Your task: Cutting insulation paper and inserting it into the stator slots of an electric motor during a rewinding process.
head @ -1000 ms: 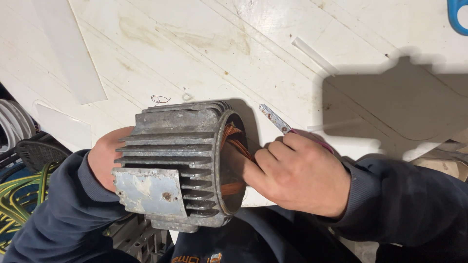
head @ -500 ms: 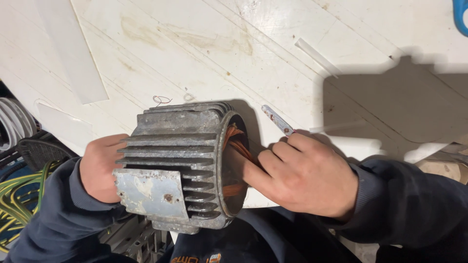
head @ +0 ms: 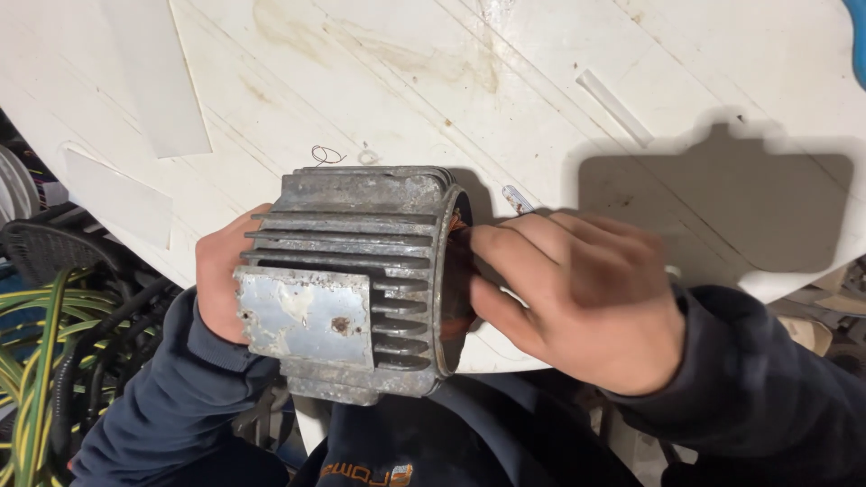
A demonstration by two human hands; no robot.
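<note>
My left hand (head: pixel 221 284) is clamped on the ribbed grey metal motor housing (head: pixel 356 284) at the near edge of the white bench (head: pixel 541 108). My right hand (head: pixel 577 293) has its fingers together at the housing's open right end; what it grips, I cannot tell.

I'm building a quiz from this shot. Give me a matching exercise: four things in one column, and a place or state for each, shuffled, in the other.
Things:
1. left hand
2. right hand
3. motor housing
4. cables

Places or states:
A. finned grey metal, lying on its side at the white table's edge
B. yellow and black, off the table to the left
C. at the housing's open end, fingers at the rim
D. pressed against the housing's closed end

Pairs: 1-D, 2-C, 3-A, 4-B
</note>
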